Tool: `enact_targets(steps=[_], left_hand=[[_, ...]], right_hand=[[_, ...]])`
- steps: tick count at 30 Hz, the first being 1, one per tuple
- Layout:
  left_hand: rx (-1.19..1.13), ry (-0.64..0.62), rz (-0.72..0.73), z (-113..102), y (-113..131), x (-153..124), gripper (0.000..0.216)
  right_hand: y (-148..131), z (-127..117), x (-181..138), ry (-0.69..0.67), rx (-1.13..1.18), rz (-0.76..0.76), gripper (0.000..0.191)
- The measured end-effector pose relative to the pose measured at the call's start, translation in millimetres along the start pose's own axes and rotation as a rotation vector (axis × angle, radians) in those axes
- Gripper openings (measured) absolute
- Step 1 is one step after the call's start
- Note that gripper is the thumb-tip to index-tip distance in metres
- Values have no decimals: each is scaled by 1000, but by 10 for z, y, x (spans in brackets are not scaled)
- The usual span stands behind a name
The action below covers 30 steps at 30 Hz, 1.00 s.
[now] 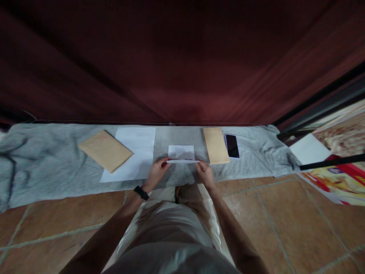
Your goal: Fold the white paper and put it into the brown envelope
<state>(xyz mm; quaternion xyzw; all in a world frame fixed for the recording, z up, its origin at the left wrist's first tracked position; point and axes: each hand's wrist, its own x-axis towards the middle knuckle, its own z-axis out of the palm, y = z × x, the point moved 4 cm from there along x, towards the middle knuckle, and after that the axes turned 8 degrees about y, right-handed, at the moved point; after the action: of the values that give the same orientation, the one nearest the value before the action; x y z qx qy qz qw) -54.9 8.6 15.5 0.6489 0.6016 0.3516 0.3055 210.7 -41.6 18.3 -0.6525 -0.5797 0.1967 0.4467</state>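
Observation:
Between my two hands is a folded white sheet of paper (pixel 182 161), seen almost edge-on. My left hand (pixel 157 172) pinches its left end, and my right hand (pixel 204 173) grips the right end. Just behind it, a smaller white piece of paper (pixel 181 151) lies on the grey cloth (pixel 176 135); whether it joins the held paper I cannot tell. To the left, a brown envelope (pixel 106 151) rests at an angle on a large white sheet (pixel 139 142). Right of my hands lies another brown envelope (pixel 216 145), close to a dark-screened phone (pixel 232 146).
A dark red wall or panel (pixel 176 76) rises behind the cloth-covered surface. At the right stand a dark metal frame (pixel 319 102), a white sheet (pixel 310 149) and a red and yellow printed package (pixel 339 182). Brown floor tiles (pixel 256 220) lie below.

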Motion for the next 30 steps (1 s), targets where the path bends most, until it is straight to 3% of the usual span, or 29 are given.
enact_targets(steps=[5, 12, 21, 30], left_hand=[[99, 32, -49, 91, -4, 104, 16], [162, 56, -93, 148, -18, 169, 32], [326, 29, -123, 136, 191, 179, 40], [399, 13, -149, 110, 312, 169, 47]], right_hand=[[79, 142, 121, 49, -22, 14, 24], [48, 260, 151, 91, -199, -64, 26], [19, 337, 162, 69, -379, -75, 40], [-33, 329, 143, 68, -419, -63, 42]])
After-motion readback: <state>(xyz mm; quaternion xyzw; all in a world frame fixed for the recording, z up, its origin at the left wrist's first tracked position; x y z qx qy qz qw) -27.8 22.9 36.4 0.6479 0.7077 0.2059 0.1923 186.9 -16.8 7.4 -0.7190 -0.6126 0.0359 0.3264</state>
